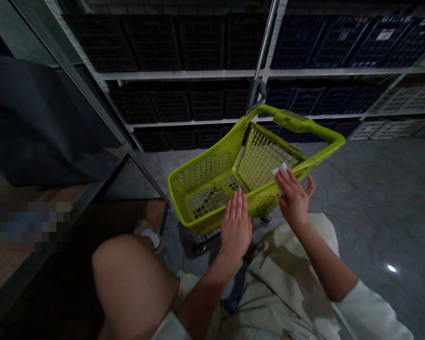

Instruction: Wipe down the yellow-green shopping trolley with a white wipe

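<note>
A lime-green perforated plastic wheeled shopping basket [212, 165] stands just before the person, its long axis pointing forward toward the shelving. Its near rim is touched by the flat left hand [236, 226], fingers held together. A white cloth [279, 177] is pinched against the rim by the right hand [293, 198], thumb spread. A grey floor [375, 198] and white metal shelving [184, 74] stacked with black crates [156, 42] are seen beyond.

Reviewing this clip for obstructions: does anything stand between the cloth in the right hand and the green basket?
Nothing visible does: the white cloth in the right hand lies directly against the rim of the lime-green plastic shopping basket.
</note>
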`<control>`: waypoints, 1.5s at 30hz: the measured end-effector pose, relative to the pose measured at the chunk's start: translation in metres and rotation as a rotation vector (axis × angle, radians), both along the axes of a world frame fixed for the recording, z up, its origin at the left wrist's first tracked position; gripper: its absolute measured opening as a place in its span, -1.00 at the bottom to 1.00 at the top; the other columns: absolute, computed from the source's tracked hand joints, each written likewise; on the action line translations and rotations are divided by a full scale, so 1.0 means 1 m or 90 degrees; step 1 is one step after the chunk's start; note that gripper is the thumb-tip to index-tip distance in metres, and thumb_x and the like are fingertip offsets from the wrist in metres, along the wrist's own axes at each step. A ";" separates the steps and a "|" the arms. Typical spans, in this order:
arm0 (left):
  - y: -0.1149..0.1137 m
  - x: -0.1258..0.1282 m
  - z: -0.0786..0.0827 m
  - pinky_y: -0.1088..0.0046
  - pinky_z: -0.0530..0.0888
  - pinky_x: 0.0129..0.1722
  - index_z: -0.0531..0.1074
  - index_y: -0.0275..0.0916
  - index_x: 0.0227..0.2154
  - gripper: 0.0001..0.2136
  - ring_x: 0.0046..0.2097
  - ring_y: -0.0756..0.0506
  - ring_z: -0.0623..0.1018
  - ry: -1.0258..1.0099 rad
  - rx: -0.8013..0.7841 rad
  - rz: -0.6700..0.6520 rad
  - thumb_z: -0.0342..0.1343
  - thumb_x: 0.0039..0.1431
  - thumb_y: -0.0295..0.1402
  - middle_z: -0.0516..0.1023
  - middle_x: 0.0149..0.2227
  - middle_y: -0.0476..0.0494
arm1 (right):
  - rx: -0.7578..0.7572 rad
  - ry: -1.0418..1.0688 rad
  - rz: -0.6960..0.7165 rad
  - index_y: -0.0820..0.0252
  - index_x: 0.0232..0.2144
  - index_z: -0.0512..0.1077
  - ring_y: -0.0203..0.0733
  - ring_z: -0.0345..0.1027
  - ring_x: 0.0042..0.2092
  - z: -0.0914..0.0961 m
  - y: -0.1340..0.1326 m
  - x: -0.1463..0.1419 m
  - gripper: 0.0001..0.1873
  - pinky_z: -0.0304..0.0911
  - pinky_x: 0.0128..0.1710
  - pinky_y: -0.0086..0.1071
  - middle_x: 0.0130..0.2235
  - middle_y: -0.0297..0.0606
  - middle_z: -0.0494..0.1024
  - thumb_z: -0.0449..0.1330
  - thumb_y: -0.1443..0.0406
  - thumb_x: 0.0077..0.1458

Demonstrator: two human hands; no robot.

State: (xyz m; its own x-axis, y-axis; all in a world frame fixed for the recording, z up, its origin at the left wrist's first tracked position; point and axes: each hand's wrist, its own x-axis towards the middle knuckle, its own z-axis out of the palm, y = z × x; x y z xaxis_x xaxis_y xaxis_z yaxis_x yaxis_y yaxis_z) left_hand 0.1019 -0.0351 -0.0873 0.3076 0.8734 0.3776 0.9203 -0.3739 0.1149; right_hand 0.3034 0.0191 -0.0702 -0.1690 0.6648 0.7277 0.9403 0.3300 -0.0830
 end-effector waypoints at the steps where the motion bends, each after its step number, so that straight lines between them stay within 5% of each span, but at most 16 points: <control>1: 0.000 0.000 -0.001 0.16 0.11 0.39 -0.07 -0.52 0.36 -0.36 0.44 -0.22 -0.08 0.001 0.003 0.002 -0.05 0.28 -0.38 -0.13 0.44 -0.35 | -0.028 -0.010 0.042 0.05 0.30 0.17 -0.04 0.18 0.31 -0.004 -0.008 -0.018 -0.17 -0.31 0.35 0.11 0.24 -0.17 0.40 0.00 0.51 -0.05; 4: 0.000 0.000 -0.002 0.16 0.11 0.39 -0.07 -0.52 0.36 -0.38 0.44 -0.21 -0.08 0.003 0.012 0.010 -0.08 0.28 -0.41 -0.09 0.43 -0.35 | -0.098 -0.067 0.179 0.14 0.33 0.12 -0.10 0.15 0.32 -0.010 -0.027 -0.056 -0.19 -0.21 0.35 0.01 0.26 -0.12 0.36 -0.03 0.52 -0.01; 6: -0.001 -0.001 -0.001 0.17 0.12 0.39 -0.07 -0.52 0.36 -0.38 0.44 -0.20 -0.07 0.004 0.012 0.010 -0.10 0.29 -0.41 -0.08 0.43 -0.35 | -0.115 -0.108 0.215 0.11 0.33 0.13 -0.11 0.19 0.31 -0.005 -0.025 -0.050 -0.20 -0.23 0.35 0.01 0.27 -0.14 0.36 -0.03 0.52 0.01; 12: 0.000 -0.001 0.001 0.18 0.13 0.38 -0.07 -0.46 0.37 -0.36 0.44 -0.20 -0.06 -0.012 0.005 0.002 -0.07 0.28 -0.39 -0.11 0.44 -0.30 | 0.002 -0.036 -0.006 0.01 0.24 0.27 -0.01 0.23 0.28 0.016 0.012 0.031 -0.26 -0.37 0.33 0.17 0.21 -0.21 0.44 -0.01 0.52 -0.01; 15: 0.001 0.000 -0.002 0.18 0.13 0.38 -0.07 -0.47 0.36 -0.37 0.44 -0.20 -0.07 -0.009 0.011 0.001 -0.07 0.28 -0.39 -0.11 0.44 -0.30 | -0.013 0.002 -0.026 0.04 0.25 0.25 0.00 0.20 0.30 0.007 0.003 0.005 -0.22 -0.35 0.33 0.17 0.21 -0.18 0.43 0.00 0.52 -0.04; 20: 0.001 0.000 -0.004 0.18 0.12 0.39 -0.08 -0.52 0.36 -0.39 0.44 -0.20 -0.09 0.015 0.024 0.014 -0.11 0.30 -0.43 -0.10 0.43 -0.33 | -0.121 -0.078 0.196 0.13 0.30 0.16 -0.13 0.18 0.31 -0.006 -0.024 -0.055 -0.19 -0.27 0.36 -0.01 0.27 -0.15 0.35 -0.02 0.54 -0.03; 23: 0.000 -0.001 -0.002 0.17 0.13 0.39 -0.06 -0.52 0.36 -0.40 0.44 -0.20 -0.07 0.026 0.013 0.011 -0.11 0.31 -0.41 -0.12 0.43 -0.33 | -0.094 -0.113 0.181 0.03 0.29 0.18 -0.12 0.25 0.27 0.007 -0.011 -0.019 -0.20 -0.37 0.37 0.06 0.25 -0.22 0.38 -0.02 0.55 -0.01; 26: 0.000 0.000 0.000 0.16 0.14 0.38 -0.05 -0.52 0.36 -0.40 0.44 -0.21 -0.06 0.028 0.010 0.008 -0.10 0.32 -0.39 -0.13 0.43 -0.34 | -0.013 -0.063 0.039 0.00 0.25 0.25 -0.04 0.26 0.26 0.021 0.009 0.031 -0.23 -0.39 0.35 0.14 0.22 -0.22 0.42 0.00 0.54 -0.01; 28: 0.001 0.000 -0.001 0.16 0.13 0.38 -0.07 -0.52 0.36 -0.39 0.44 -0.22 -0.08 0.026 0.013 0.008 -0.09 0.31 -0.39 -0.14 0.43 -0.35 | 0.021 -0.017 -0.035 0.02 0.23 0.28 0.00 0.25 0.27 0.022 0.014 0.038 -0.25 -0.38 0.34 0.18 0.21 -0.19 0.44 0.01 0.54 -0.02; 31: 0.002 0.001 -0.005 0.16 0.13 0.38 -0.07 -0.53 0.36 -0.39 0.44 -0.22 -0.10 0.029 0.026 0.011 -0.09 0.31 -0.41 -0.14 0.43 -0.35 | -0.015 -0.014 0.003 0.08 0.27 0.22 -0.02 0.22 0.29 0.008 0.000 0.001 -0.21 -0.29 0.34 0.13 0.22 -0.15 0.42 0.00 0.55 -0.03; 35: 0.004 -0.003 -0.008 0.18 0.11 0.39 -0.06 -0.49 0.36 -0.40 0.44 -0.20 -0.09 0.041 0.046 0.016 -0.11 0.30 -0.44 -0.10 0.43 -0.33 | -0.093 -0.114 0.212 0.14 0.31 0.14 -0.14 0.16 0.32 -0.004 -0.021 -0.044 -0.23 -0.17 0.34 -0.04 0.27 -0.16 0.35 -0.03 0.54 0.03; 38: 0.002 -0.007 -0.006 0.18 0.12 0.38 -0.07 -0.48 0.37 -0.39 0.44 -0.21 -0.04 0.055 0.040 0.010 -0.10 0.30 -0.41 -0.09 0.44 -0.30 | -0.075 -0.153 0.207 0.08 0.30 0.16 -0.15 0.22 0.29 0.011 -0.010 -0.006 -0.23 -0.26 0.36 0.02 0.26 -0.21 0.36 -0.04 0.56 0.04; 42: -0.005 -0.004 0.008 0.16 0.17 0.36 -0.03 -0.48 0.36 -0.38 0.41 -0.24 0.08 0.060 0.008 0.022 -0.06 0.28 -0.41 -0.04 0.43 -0.34 | 0.020 -0.094 0.010 0.06 0.21 0.29 -0.03 0.26 0.26 0.042 0.024 0.085 -0.29 -0.33 0.34 0.13 0.23 -0.18 0.41 -0.01 0.55 0.01; 45: -0.003 0.016 0.029 0.06 0.23 0.32 0.03 -0.52 0.33 -0.36 0.38 -0.33 0.16 0.018 -0.032 0.085 0.02 0.25 -0.36 0.05 0.39 -0.51 | 0.034 -0.072 -0.046 0.12 0.19 0.31 0.00 0.26 0.27 0.049 0.032 0.105 -0.32 -0.29 0.34 0.12 0.22 -0.13 0.42 0.00 0.53 0.01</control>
